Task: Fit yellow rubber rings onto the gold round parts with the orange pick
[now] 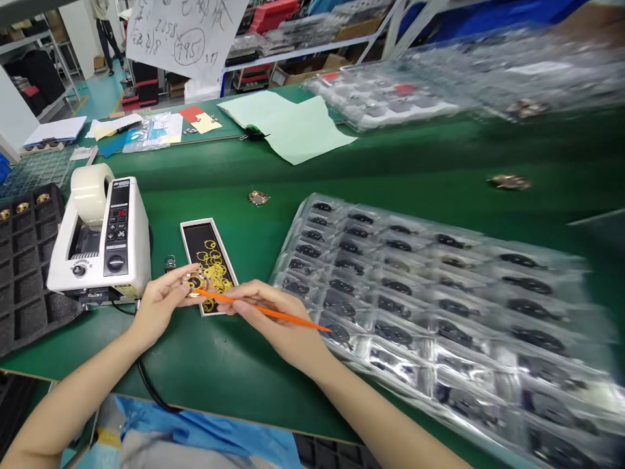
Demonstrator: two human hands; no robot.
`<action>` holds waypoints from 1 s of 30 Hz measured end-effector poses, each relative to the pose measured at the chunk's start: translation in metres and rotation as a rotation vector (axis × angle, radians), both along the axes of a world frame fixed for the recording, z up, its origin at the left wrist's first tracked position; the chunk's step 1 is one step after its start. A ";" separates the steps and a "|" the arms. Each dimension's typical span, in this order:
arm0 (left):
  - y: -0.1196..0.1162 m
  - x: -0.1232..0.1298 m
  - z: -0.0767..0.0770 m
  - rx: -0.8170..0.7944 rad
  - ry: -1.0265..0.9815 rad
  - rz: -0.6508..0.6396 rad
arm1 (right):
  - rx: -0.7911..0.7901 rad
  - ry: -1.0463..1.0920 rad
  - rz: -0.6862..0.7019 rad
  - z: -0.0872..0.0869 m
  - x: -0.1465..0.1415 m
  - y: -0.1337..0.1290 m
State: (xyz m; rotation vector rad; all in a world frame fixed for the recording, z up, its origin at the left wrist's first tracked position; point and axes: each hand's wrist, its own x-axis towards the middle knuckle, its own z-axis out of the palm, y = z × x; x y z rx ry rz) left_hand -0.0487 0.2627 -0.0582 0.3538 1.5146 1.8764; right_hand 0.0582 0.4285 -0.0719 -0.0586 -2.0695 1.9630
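Observation:
Between its thumb and fingers, my left hand holds a gold watch case with a dark centre. My right hand grips a thin orange stick like a pen, and the stick's tip meets the watch case. Just behind both hands lies a white-rimmed box with a dark inside, heaped with thin yellow rings. Part of the box is hidden by my fingers. A small clear and metal item stands beside the box, behind my left hand.
A white tape dispenser stands at left, next to a black foam tray with gold pieces. Clear blister trays of dark parts cover the right. Another watch case lies behind the box. Pale green paper lies at the back.

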 end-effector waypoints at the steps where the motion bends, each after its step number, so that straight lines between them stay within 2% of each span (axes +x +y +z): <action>1: 0.000 0.000 0.001 0.004 -0.008 -0.012 | -0.003 0.017 0.000 -0.001 -0.001 0.000; 5: -0.001 0.001 0.004 0.028 -0.022 -0.042 | 0.005 0.082 0.000 -0.002 -0.001 -0.001; 8: -0.001 0.002 0.006 0.019 -0.048 -0.050 | 0.067 0.151 0.003 -0.002 -0.002 -0.001; 10: -0.001 0.002 0.006 0.013 -0.068 -0.044 | 0.178 0.233 0.016 -0.003 -0.002 0.000; 15: -0.001 -0.001 0.006 0.007 -0.054 -0.014 | 0.608 0.534 0.099 -0.009 -0.002 0.000; 17: -0.001 -0.002 0.004 -0.003 -0.048 -0.005 | 0.688 0.593 0.086 -0.008 -0.001 0.000; 20: 0.000 -0.001 0.001 -0.014 -0.043 0.013 | 0.629 0.572 0.023 -0.001 0.003 -0.001; 24: 0.003 0.005 0.000 -0.016 -0.027 -0.014 | 0.537 0.467 -0.196 0.003 0.005 -0.004; 30: 0.008 0.014 -0.003 -0.049 -0.021 -0.048 | 0.618 0.517 -0.253 -0.012 -0.003 -0.010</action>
